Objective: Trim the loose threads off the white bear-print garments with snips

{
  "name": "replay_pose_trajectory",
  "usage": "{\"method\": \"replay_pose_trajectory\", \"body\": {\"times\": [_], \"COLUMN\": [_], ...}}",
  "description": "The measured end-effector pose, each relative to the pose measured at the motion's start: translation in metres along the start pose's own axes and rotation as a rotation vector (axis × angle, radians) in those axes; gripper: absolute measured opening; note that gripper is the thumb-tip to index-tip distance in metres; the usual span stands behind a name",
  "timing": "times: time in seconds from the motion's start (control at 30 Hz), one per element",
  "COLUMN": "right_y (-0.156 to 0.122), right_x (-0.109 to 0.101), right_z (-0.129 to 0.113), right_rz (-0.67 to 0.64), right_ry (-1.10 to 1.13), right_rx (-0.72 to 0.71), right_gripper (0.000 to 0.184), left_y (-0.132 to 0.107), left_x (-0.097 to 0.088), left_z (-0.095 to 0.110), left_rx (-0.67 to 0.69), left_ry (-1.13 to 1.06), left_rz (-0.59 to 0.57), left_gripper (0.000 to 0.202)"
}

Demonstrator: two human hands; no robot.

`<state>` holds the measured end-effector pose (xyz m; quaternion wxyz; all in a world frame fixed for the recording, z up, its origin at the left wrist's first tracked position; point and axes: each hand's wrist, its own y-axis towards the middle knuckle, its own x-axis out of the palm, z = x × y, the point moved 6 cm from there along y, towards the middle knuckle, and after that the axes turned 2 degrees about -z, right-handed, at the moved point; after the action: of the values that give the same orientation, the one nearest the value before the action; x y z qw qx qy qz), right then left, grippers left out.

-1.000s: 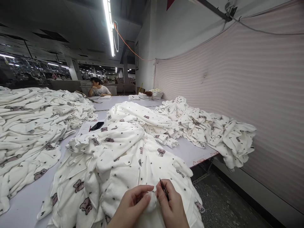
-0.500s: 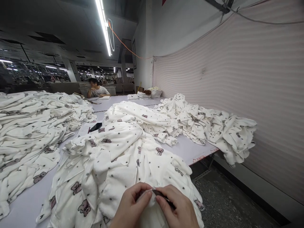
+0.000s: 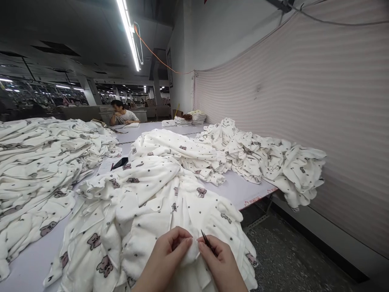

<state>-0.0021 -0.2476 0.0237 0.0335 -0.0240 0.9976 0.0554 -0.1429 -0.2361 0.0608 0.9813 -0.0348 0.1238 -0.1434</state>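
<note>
A white fleece garment [image 3: 146, 202] printed with small bears and dots lies heaped in front of me on the pale table [image 3: 243, 190]. My left hand [image 3: 165, 259] pinches a bunched bit of this fabric near the bottom edge of the view. My right hand [image 3: 221, 265] is closed round a thin dark pointed tool [image 3: 207, 242], whose tip sticks up just beside the pinched fabric. Both hands touch the garment and almost meet.
More piles of the same printed garments lie at the left [image 3: 39, 162] and at the right table edge [image 3: 273, 162]. A dark phone [image 3: 120, 163] rests on paper. A person [image 3: 121, 113] sits at the far end. The striped wall covering [image 3: 304, 101] runs along the right.
The dark tool was upright, then lay flat against the pinched fabric, and now points up again. My hands stay together on the garment; the view drifted slightly.
</note>
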Motion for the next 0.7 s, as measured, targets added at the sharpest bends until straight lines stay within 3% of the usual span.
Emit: {"method": "replay_pose_trajectory", "body": {"times": [0.1, 0.17, 0.23, 0.3, 0.4, 0.47, 0.5, 0.57, 0.7], "right_y": [0.003, 0.001, -0.003, -0.008, -0.015, -0.014, -0.010, -0.004, -0.004], "right_x": [0.005, 0.004, -0.002, -0.018, -0.053, -0.069, -0.072, -0.070, -0.065], "right_z": [0.013, 0.014, 0.009, 0.003, 0.002, 0.011, 0.016, 0.024, 0.029], "right_rz": [-0.050, -0.037, 0.004, 0.111, 0.368, 0.423, 0.399, 0.320, 0.292], "right_ry": [0.209, 0.227, 0.148, -0.021, -0.298, -0.392, -0.400, -0.328, -0.021], "right_rx": [0.083, 0.092, 0.055, -0.007, -0.038, 0.006, 0.029, 0.048, 0.038], "right_gripper": [0.039, 0.041, 0.042, 0.039, 0.035, 0.037, 0.033, 0.026, 0.032], "left_y": [0.000, 0.000, 0.002, 0.006, 0.013, 0.017, 0.020, 0.025, 0.031], "left_x": [0.004, 0.004, -0.008, -0.033, -0.082, -0.094, -0.091, -0.064, 0.030], "left_z": [0.008, 0.013, 0.018, 0.023, 0.029, 0.037, 0.041, 0.048, 0.035], "left_rx": [0.008, 0.038, 0.091, 0.117, 0.140, 0.181, 0.191, 0.183, 0.216], "left_ry": [0.015, 0.051, 0.113, 0.052, -0.363, -0.512, -0.495, -0.274, 0.475], "left_rz": [-0.054, -0.079, -0.034, 0.095, 0.367, 0.439, 0.428, 0.293, -0.181], "left_gripper": [0.026, 0.026, 0.026, 0.024, 0.020, 0.021, 0.021, 0.021, 0.025]}}
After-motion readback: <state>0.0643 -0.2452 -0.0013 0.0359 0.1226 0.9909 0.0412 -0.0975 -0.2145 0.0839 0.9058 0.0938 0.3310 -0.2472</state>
